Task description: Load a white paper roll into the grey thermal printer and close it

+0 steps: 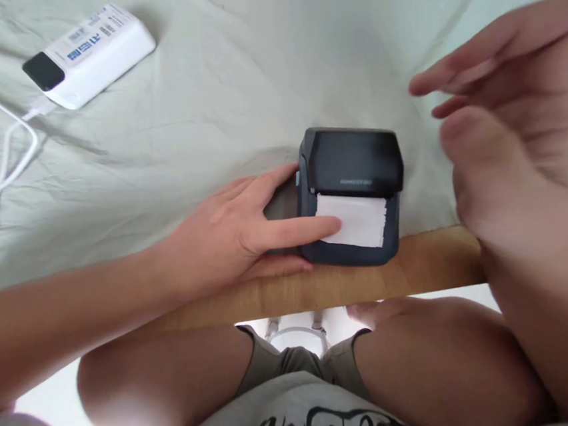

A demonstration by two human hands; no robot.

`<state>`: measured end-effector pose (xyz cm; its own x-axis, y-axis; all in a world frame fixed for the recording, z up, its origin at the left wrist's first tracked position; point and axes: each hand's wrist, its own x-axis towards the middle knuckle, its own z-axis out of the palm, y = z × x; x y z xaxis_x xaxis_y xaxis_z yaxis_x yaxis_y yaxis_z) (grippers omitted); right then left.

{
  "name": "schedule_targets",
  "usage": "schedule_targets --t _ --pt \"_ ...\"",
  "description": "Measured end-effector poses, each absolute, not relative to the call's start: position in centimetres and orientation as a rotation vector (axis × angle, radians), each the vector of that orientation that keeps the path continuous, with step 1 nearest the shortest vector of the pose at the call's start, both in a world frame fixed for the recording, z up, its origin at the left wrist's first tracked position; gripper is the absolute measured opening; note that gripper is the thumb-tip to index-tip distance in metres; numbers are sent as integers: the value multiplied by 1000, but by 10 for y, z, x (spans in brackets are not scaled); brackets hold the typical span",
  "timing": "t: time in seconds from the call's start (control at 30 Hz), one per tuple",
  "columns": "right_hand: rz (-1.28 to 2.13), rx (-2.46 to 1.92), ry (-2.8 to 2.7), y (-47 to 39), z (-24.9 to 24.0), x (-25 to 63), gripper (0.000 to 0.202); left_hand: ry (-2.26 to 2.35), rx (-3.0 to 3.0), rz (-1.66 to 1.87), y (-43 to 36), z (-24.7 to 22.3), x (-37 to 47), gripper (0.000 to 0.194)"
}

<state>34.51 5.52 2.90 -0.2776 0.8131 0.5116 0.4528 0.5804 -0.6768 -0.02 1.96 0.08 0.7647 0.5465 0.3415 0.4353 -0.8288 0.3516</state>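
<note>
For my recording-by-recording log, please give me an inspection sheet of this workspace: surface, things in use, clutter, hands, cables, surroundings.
Surface: pale, creased cloth, with a wooden edge showing nearest the person.
Things in use: dark device with a black top cover; white paper on it, just below the cover.
Clutter: white block-shaped device with a dark end panel and a printed label, far left; something cut off at the top edge, unidentifiable.
Hands: left hand against the dark device, one finger on the paper; right hand raised, apart from it, blurred, thumb and fingers parted.
Cables: white cable at the white device's near end, looping left out of view.
Surroundings: person's legs and printed shirt below; no co-worker seen.
</note>
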Motion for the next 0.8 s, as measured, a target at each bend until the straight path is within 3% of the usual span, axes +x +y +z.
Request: schedule_targets --t 0.07,0.17,0.3,0.47,0.8 --pt "507 -985 -2034 58 23 347 43 764 2720 625 20 0 0 49" --pt "763 -991 -2181 69 13 352 55 790 2743 615 19 -1 1 55" --pt "1028 -985 -2144 78 11 357 68 876 2742 643 17 -4 3 78" --pt "1175 -1018 -2078 82 20 355 55 888 2730 618 16 -2 2 80" --pt "1028 -1056 -2068 70 12 349 53 929 2691 530 17 1 4 83"
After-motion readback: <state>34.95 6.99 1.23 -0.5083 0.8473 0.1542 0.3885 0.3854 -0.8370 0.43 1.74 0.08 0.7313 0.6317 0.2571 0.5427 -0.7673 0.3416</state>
